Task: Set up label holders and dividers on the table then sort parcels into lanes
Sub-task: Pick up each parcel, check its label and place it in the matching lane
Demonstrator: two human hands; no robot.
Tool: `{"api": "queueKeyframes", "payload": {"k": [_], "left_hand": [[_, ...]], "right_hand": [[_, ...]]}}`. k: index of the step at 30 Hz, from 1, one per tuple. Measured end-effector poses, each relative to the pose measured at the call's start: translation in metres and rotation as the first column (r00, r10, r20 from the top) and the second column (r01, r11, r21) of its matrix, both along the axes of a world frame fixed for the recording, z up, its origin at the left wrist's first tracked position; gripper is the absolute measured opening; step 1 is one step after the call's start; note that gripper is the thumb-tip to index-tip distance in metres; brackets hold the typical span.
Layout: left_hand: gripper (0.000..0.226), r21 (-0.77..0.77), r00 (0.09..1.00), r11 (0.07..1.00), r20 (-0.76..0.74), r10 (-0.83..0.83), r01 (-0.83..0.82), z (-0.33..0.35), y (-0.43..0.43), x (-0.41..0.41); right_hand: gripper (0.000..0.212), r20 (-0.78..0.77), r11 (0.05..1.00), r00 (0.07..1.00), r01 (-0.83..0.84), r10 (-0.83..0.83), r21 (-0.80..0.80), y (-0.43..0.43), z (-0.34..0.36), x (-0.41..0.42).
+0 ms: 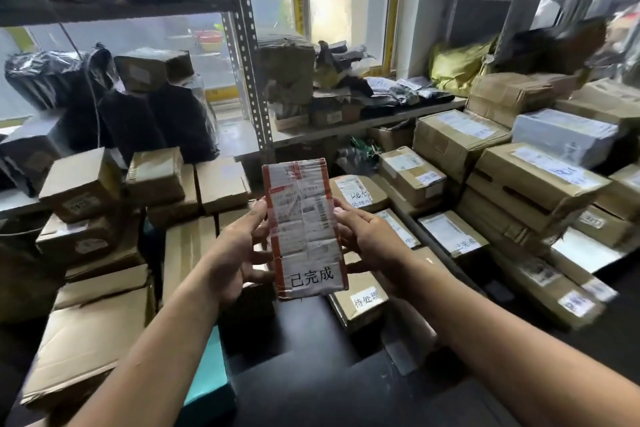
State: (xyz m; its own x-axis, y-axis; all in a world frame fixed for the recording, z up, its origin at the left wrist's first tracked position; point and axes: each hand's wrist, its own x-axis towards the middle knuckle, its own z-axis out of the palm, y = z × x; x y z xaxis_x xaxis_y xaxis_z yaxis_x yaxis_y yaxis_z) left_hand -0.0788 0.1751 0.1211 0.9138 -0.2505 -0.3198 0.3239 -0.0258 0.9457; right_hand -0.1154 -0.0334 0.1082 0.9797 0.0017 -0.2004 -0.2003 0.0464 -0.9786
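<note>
Held one narrow parcel (304, 229) upright between two hands, label side toward the face, most likely to read the printed label and the handwritten slip at its lower end before picking a lane; gripped its left edge with the left hand (239, 253), fingers curled round it; gripped its right edge with the right hand (372, 246), fingers wrapped behind; held it clear of the dark surface (311, 340) under the wrists, touching nothing else.

Counted three slip-marked boxes lying flat near the right hand, slips up, apparently to be read from above and perhaps to mark lanes: a near box (367, 302) just under the right wrist; a far box (360, 196) just past the right fingertips; an outer box (453, 232) outside the right hand, seemingly carrying the same slip as the parcel; suspected a fourth farther out, slip too blurred to confirm.

Saw stacked plain cartons (83, 184) outside the left hand, too many and too blurred to count; could not make out any label holder or divider; judged sorting under way, this parcel not yet placed.
</note>
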Motion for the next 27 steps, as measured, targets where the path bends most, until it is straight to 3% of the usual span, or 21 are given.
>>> {"api": "queueKeyframes", "payload": {"k": [5,10,16,21,27], "left_hand": [[0.040,0.000,0.999,0.999,-0.035,0.032,-0.032,-0.007,-0.079,0.022],[0.043,-0.006,0.990,0.998,-0.120,0.069,-0.070,-0.021,-0.182,0.041],[0.041,-0.075,0.967,0.994,-0.247,0.059,-0.080,-0.041,-0.296,0.048],[0.038,-0.124,0.931,0.987,-0.361,0.049,-0.100,-0.061,-0.359,0.043],[0.042,-0.078,0.899,0.992,-0.434,0.052,-0.095,-0.083,-0.395,0.041]], "right_hand": [[0.030,-0.028,0.999,0.999,0.022,-0.021,0.037,-0.075,-0.007,0.021],[0.030,-0.097,0.997,0.993,0.069,-0.073,-0.046,-0.170,-0.018,0.053],[0.052,-0.190,0.986,0.976,0.076,-0.104,-0.151,-0.276,-0.029,0.080],[0.054,-0.265,0.971,0.958,0.047,-0.110,-0.233,-0.328,-0.046,0.085],[0.050,-0.321,0.965,0.945,-0.023,-0.064,-0.261,-0.347,-0.068,0.085]]}}
